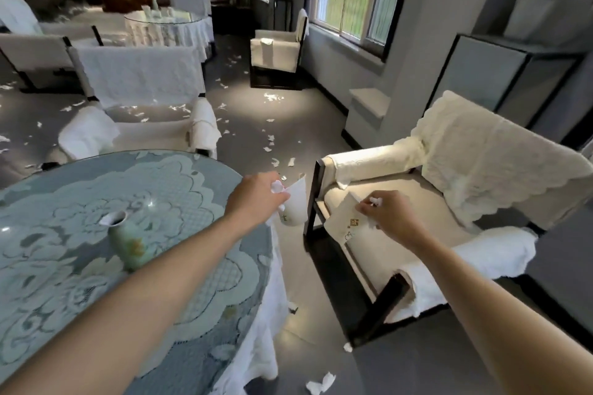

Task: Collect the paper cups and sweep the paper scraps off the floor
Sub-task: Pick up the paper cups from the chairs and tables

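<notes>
My left hand (pixel 256 199) grips a white paper cup (pixel 295 205) by its rim, together with a crumpled paper scrap, just past the round table's right edge. My right hand (pixel 390 218) holds a second white paper cup (pixel 345 224) with gold markings over the armchair seat, and a small crumpled scrap sticks out between its fingers. White paper scraps (pixel 272 146) lie scattered across the grey floor ahead, and more scraps (pixel 321 383) lie close by near the table's cloth.
A round glass-topped table (pixel 192 234) with a lace cloth carries a small green vase (pixel 128 242). A cream armchair (pixel 481 170) with a dark frame stands to the right. Another chair (pixel 144 119) faces the table; further tables and chairs stand beyond, with windows on the right.
</notes>
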